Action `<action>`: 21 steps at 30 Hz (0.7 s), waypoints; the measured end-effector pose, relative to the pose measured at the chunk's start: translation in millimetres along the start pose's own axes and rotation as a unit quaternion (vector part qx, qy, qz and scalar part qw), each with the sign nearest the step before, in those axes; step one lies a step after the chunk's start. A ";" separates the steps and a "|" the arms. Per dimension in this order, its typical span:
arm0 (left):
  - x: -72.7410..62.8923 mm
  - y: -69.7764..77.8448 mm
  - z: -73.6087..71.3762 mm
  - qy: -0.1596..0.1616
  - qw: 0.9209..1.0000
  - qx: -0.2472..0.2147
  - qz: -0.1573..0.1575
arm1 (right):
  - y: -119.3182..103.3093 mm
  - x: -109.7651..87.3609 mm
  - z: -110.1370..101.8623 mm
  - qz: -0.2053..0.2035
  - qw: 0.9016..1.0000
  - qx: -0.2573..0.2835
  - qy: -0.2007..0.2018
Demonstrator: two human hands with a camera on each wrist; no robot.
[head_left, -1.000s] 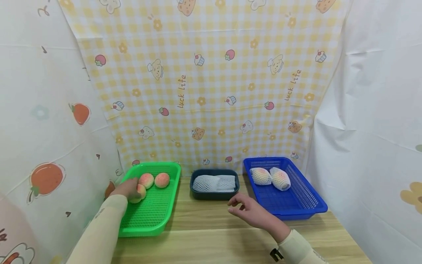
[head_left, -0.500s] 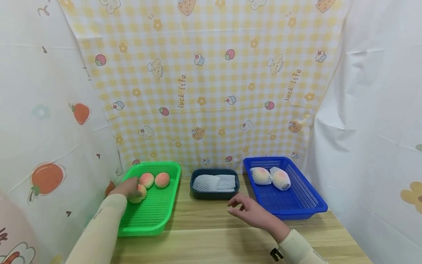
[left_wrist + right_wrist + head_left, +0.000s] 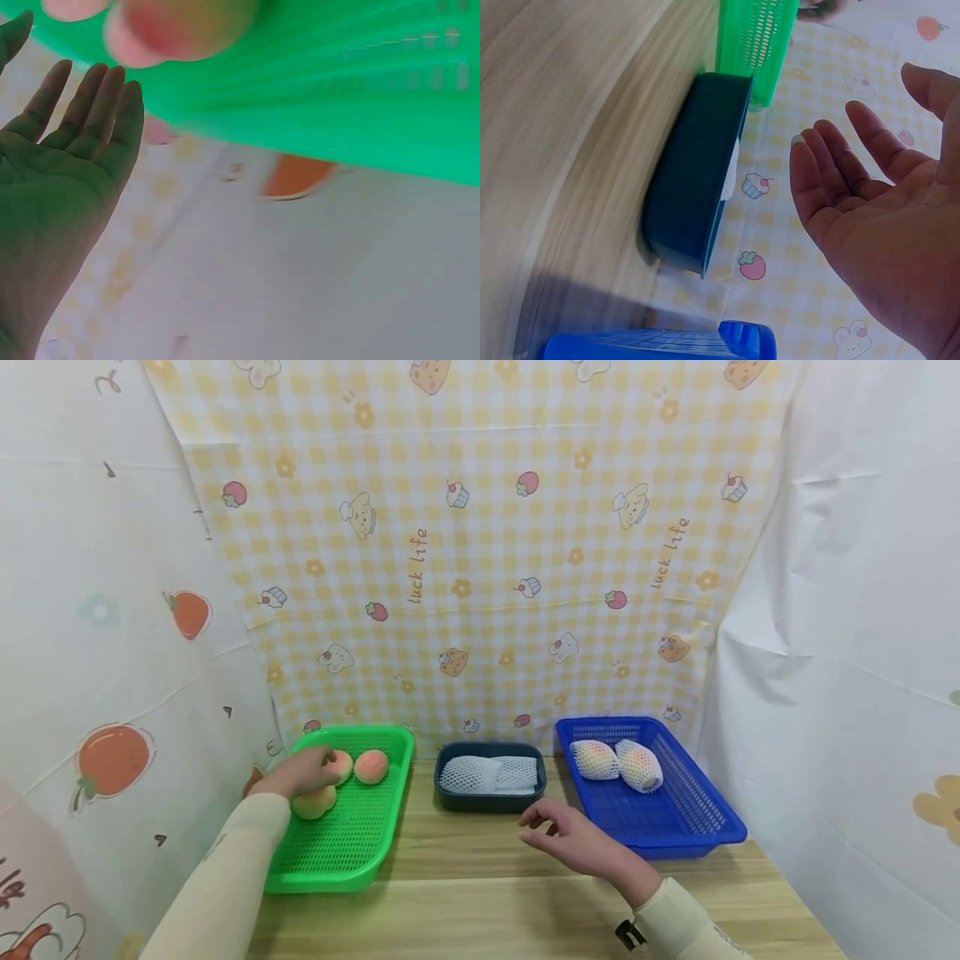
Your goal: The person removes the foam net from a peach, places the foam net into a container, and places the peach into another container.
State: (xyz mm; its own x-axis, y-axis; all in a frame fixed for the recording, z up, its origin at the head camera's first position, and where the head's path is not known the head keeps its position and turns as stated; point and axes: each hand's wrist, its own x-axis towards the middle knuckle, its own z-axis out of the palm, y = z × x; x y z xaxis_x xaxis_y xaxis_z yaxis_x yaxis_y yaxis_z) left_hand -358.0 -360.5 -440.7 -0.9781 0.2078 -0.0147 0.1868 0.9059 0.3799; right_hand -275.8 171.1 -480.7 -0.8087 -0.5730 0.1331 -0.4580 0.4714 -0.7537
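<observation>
My left hand [image 3: 300, 772] reaches into the green basket [image 3: 339, 881], palm down over the peaches. Its fingertips are right at the back-left peach [image 3: 341, 766], partly covering it. The front peach [image 3: 316, 802] lies beneath the hand's near side, and a third peach [image 3: 371, 767] sits to the right. In the left wrist view the fingers [image 3: 94, 112] extend with nothing in their grasp, beside a blurred peach [image 3: 187, 26]. My right hand [image 3: 570, 839] hovers over the table in front of the blue basket [image 3: 690, 846], fingers loosely bent around nothing.
Between the baskets stands a dark box [image 3: 489, 804] with white foam net sleeves [image 3: 468, 775] in it. Two net-wrapped peaches [image 3: 638, 766] lie at the back of the blue basket. A checked cloth [image 3: 480, 610] hangs behind the wooden table [image 3: 450, 910].
My left hand has shifted off the front peach, up and toward the back-left one. More of the front peach shows. My right hand stays in place.
</observation>
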 end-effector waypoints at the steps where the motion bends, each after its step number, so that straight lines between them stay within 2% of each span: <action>1: 0.3 7.0 -1.2 0.009 1.000 0.000 0.011 | 0.0 0.2 -0.1 0.001 1.000 0.000 0.000; 5: 1.4 37.7 -2.1 0.043 0.998 -0.008 0.051 | -0.1 1.8 0.2 0.000 1.000 -0.001 -0.001; 11: -0.5 85.8 5.6 0.073 0.991 -0.029 0.105 | -2.1 2.4 -1.8 -0.004 1.000 0.001 0.001; 17: -18.0 128.6 18.7 0.101 0.984 -0.052 0.141 | -1.8 1.5 -2.5 -0.001 1.000 0.002 0.004; 19: -25.0 144.1 26.2 0.104 0.981 -0.066 0.152 | -2.2 1.1 -2.6 0.001 1.000 0.001 0.005; 21: -30.9 159.1 36.8 0.108 0.980 -0.070 0.149 | -2.5 1.2 -3.0 0.003 1.000 -0.002 0.008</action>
State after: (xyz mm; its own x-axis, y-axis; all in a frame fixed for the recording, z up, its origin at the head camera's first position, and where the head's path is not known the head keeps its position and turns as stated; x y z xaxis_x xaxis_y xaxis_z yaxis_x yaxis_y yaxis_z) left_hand -294.7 -209.3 -413.9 -0.8811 0.3591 0.3076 0.4681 0.7542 0.4605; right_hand -276.7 171.3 -476.7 -0.8170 -0.5598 0.1383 -0.4546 0.4777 -0.7518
